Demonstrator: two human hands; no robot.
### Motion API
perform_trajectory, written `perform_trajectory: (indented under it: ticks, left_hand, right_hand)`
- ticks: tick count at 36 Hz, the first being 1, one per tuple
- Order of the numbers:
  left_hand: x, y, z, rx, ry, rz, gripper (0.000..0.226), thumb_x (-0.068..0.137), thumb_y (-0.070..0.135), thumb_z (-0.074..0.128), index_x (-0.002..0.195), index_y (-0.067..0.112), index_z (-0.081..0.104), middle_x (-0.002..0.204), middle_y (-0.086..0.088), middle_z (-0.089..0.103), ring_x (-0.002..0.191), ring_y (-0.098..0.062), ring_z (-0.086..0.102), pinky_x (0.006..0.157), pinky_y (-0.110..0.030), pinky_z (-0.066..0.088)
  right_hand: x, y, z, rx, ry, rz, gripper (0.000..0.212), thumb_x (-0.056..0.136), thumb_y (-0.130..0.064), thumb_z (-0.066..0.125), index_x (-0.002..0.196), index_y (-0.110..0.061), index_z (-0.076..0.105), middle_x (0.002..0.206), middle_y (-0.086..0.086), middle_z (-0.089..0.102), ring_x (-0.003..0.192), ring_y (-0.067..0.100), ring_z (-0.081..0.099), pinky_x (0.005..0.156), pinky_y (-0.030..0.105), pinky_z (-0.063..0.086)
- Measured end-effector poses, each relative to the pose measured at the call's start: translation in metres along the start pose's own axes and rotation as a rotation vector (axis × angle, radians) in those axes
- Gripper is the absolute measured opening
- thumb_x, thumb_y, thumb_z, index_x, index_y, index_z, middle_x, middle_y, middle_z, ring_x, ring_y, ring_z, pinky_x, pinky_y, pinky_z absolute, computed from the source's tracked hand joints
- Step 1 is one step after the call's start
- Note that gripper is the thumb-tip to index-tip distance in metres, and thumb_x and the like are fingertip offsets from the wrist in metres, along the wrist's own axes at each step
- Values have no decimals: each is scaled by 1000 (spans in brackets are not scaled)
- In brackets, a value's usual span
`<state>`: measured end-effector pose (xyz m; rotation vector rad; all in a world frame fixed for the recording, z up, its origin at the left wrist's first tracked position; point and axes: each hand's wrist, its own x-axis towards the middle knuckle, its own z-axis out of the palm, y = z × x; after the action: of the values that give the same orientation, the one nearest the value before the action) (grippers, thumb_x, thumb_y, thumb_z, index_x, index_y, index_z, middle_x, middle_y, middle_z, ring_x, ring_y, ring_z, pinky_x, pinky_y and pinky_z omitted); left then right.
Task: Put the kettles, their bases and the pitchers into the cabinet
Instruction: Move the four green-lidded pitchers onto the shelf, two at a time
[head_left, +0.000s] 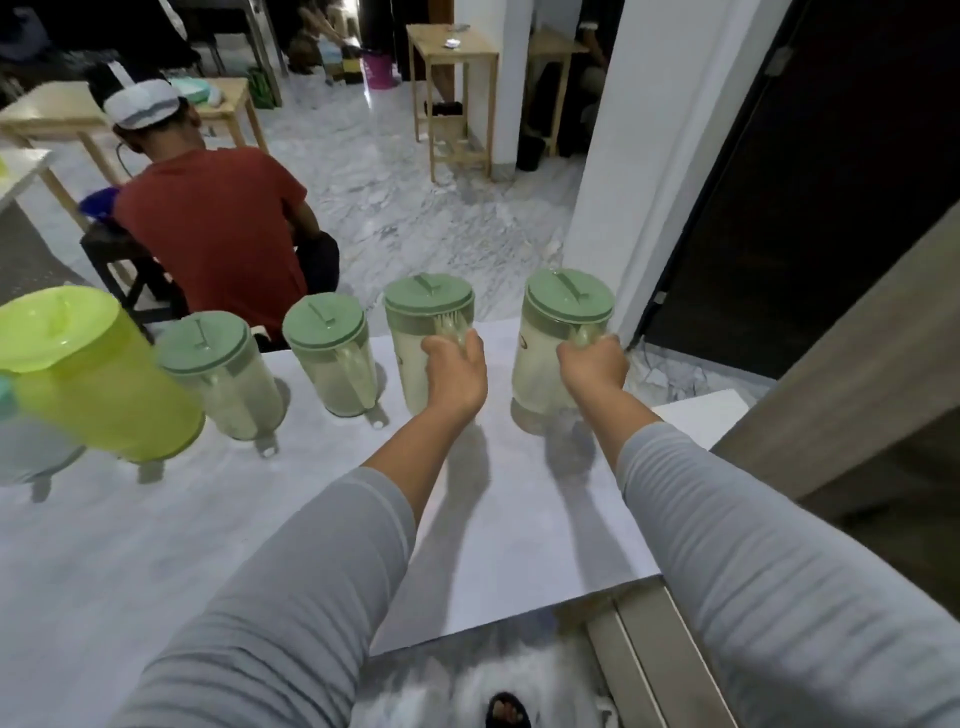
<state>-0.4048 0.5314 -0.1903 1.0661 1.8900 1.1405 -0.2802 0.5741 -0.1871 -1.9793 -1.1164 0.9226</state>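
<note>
Left hand (457, 371) grips one pitcher's (423, 338) handle; right hand (595, 366) — another's (550, 348).

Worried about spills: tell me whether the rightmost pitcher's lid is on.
On: the green lid sits flush atop the rightmost pitcher.

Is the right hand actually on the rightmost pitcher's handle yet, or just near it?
Touching. The head view shows the right hand with its fingers curled round the handle of the rightmost pitcher; no gap shows between them.
</note>
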Motion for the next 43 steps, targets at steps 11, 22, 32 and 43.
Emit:
perform_trajectory:
  ticks: [11,22,32,43]
  left_hand:
    - [-94,-16,-58,-225,-123,-20,22,101,24,34,87,6,34,86,-11,46,82,-22,40,64,-20,35]
    - [-200,-16,-99,-55,-210,190,22,100,28,40,96,11,27,94,-8,44,83,-20,40,66,-22,34]
    - [-316,-15,-106,-108,-365,246,28,99,33,37,107,7,29,114,-17,54,90,-25,48,75,-33,36]
    - [-486,-46,-124,-60,-477,353,43,99,30,37,124,-5,35,124,-20,55,104,-30,53,78,-28,31]
  right_hand:
    - [-142,35,-47,79,227,32,42,86,-16,56,124,-4,46,127,17,56,116,36,55,96,41,49]
    - [-262,74,-99,149,397,62,41,87,-18,57,124,-4,50,127,16,57,116,34,56,89,34,46]
    - [-368,125,-165,165,526,78,43,88,-25,58,124,-5,49,129,16,57,118,33,56,87,32,44]
    - [-511,212,-238,128,667,124,40,89,-23,59,122,-3,51,127,18,58,117,34,56,92,35,46]
